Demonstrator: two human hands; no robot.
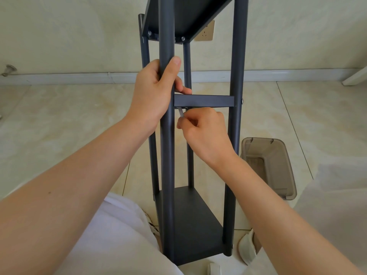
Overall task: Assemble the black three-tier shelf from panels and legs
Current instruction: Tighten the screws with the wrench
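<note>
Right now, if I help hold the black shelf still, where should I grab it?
Probably the front right leg, above the middle panel, coming from the right. It is a bare, round, upright tube a hand can wrap. The left hand grips the other front leg, and the right hand pinches a small tool under that panel.

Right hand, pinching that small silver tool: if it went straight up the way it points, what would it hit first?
The right hand would most likely meet the underside of the middle panel, just above the silver tool, beside the front leg; depth is unclear.
</note>
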